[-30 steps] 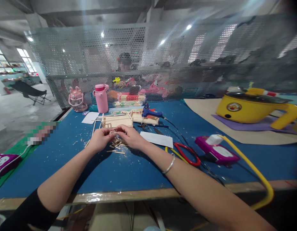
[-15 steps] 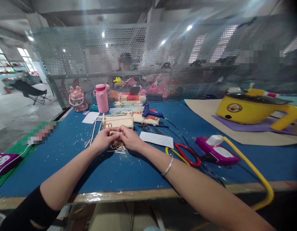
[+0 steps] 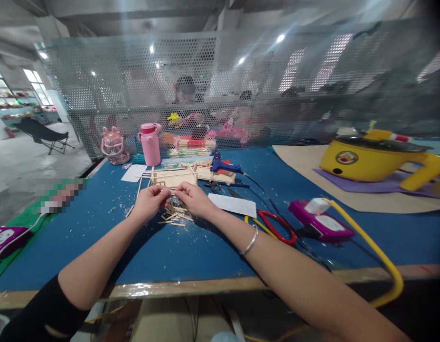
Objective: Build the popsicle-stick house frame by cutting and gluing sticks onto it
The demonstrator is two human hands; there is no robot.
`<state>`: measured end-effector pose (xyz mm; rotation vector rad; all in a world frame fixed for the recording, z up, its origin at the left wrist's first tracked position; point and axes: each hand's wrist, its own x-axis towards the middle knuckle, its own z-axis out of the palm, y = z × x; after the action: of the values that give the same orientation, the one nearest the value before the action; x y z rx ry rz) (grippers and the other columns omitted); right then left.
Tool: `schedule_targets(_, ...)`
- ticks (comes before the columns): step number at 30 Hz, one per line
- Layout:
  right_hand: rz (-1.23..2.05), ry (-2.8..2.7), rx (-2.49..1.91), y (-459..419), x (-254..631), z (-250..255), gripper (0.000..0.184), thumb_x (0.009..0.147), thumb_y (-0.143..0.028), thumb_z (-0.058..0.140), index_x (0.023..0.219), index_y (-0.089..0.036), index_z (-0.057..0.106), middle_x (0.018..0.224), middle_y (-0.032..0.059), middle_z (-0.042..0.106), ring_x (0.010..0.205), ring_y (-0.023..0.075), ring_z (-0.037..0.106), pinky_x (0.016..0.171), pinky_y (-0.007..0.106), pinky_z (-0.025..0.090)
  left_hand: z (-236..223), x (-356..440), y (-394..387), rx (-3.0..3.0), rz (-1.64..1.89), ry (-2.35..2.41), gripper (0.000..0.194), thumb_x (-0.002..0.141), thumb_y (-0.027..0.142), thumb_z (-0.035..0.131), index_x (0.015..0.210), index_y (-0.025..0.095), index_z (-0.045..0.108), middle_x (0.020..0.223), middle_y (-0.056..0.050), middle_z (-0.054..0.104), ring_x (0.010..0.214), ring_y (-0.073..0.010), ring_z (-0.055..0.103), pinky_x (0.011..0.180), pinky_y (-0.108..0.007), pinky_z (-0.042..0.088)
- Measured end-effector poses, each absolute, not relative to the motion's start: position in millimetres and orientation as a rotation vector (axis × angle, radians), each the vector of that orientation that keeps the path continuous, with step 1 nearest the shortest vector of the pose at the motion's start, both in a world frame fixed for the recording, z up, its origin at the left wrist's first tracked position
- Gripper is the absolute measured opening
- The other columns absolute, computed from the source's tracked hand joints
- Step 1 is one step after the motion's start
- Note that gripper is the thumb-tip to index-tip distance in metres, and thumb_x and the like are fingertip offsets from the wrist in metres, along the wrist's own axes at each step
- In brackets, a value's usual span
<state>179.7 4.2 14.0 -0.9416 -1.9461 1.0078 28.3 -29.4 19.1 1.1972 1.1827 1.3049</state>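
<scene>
Right now, a short pale stick (image 3: pixel 173 189) is being pinched between the fingertips of the left hand (image 3: pixel 148 202) and right hand (image 3: pixel 195 198), both drawn closed, just above a pile of cut pieces (image 3: pixel 176 218) strewn on the blue surface (image 3: pixel 191 259). Directly behind, a small wooden frame (image 3: pixel 174 178) is seen, with a blue glue gun (image 3: pixel 225 166) placed to its right; a white strip (image 3: pixel 233 205) is spotted beside the right wrist.

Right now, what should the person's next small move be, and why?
Probably to ease the left hand and the right hand slightly toward the wooden frame: they nearly meet just in front of it, above loose short sticks. Anything pinched between them is too small to make out, so this is tentative.
</scene>
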Motion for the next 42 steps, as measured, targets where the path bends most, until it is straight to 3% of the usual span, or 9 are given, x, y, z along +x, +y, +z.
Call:
schedule_targets(7,1.329,-1.773,-0.864,7,184,18,0.014,0.076,-0.031,0.049,0.072,-0.019,0.043,0.047,-0.0093,0.041,0.041,0.0060,0.032,0.043,0.019,0.023,22,12,-25,1.052,1.469,1.215,0.032,0.058,0.037,0.072,0.070,0.013,0.054,0.056,0.005,0.053,0.044,-0.0030,0.044,0.045,-0.017,0.039)
schedule_targets(11,1.479,-1.684,-0.784,6,182,16,0.022,0.075,-0.040,0.051,0.077,-0.020,0.043,0.046,-0.0106,0.038,0.040,0.0053,0.028,0.042,0.018,0.019,23,20,-30,0.988,1.343,1.090,0.024,0.062,0.022,0.065,0.083,0.015,0.054,0.056,0.005,0.051,0.042,-0.0037,0.040,0.038,-0.015,0.029)
schedule_targets(15,1.489,-1.688,-0.752,5,178,14,0.025,0.074,-0.042,0.053,0.078,-0.020,0.042,0.046,-0.0108,0.039,0.040,0.0052,0.028,0.042,0.018,0.019,25,34,-37,0.916,1.203,0.987,0.023,0.055,0.012,0.061,0.077,0.014,0.055,0.058,0.004,0.050,0.045,-0.0041,0.041,0.040,-0.015,0.027)
schedule_targets(19,1.451,-1.724,-0.739,4,174,11,0.022,0.075,-0.039,0.052,0.080,-0.020,0.042,0.046,-0.0114,0.038,0.039,0.0055,0.029,0.042,0.018,0.020,23,38,-37,1.078,1.174,1.103,0.016,0.060,0.026,0.063,0.070,0.015,0.057,0.049,0.007,0.039,0.042,-0.0047,0.033,0.042,-0.018,0.026)
schedule_targets(22,1.388,-1.748,-0.752,4,173,11,0.017,0.076,-0.034,0.051,0.077,-0.019,0.043,0.046,-0.0111,0.039,0.040,0.0055,0.030,0.042,0.018,0.022,22,35,-38,1.441,1.137,1.378,0.024,0.066,0.039,0.060,0.066,0.015,0.060,0.043,0.007,0.036,0.040,-0.0057,0.029,0.043,-0.021,0.021)
schedule_targets(27,1.382,-1.783,-0.777,8,181,15,0.014,0.076,-0.028,0.052,0.073,-0.019,0.043,0.045,-0.0107,0.040,0.038,0.0047,0.031,0.040,0.017,0.022,24,22,-39,1.650,1.025,1.578,0.030,0.070,0.042,0.056,0.059,0.015,0.059,0.041,0.006,0.039,0.039,-0.0070,0.031,0.043,-0.021,0.022)
schedule_targets(33,1.560,-1.493,-0.954,10,184,18,0.016,0.078,-0.028,0.051,0.073,-0.021,0.037,0.042,-0.0128,0.038,0.031,0.0033,0.023,0.033,0.015,0.018,15,14,-30,1.510,1.160,1.503,0.028,0.076,0.039,0.047,0.076,0.014,0.060,0.057,0.002,0.052,0.040,-0.0072,0.035,0.040,-0.020,0.026)
schedule_targets(38,1.576,-1.385,-0.961,5,176,18,0.014,0.080,-0.025,0.050,0.073,-0.021,0.038,0.043,-0.0123,0.039,0.030,0.0027,0.026,0.032,0.014,0.024,14,38,-45,1.771,0.999,1.436,0.028,0.082,0.031,0.037,0.087,0.015,0.060,0.057,0.002,0.052,0.047,-0.0103,0.042,0.047,-0.021,0.032)
schedule_targets(42,1.566,-1.290,-1.050,2,174,20,0.011,0.084,-0.022,0.045,0.074,-0.020,0.039,0.044,-0.0122,0.039,0.031,0.0025,0.027,0.034,0.014,0.033,16,53,-60,2.058,0.833,1.601,0.028,0.082,0.030,0.039,0.097,0.017,0.059,0.073,-0.004,0.063,0.061,-0.0147,0.053,0.058,-0.024,0.036)
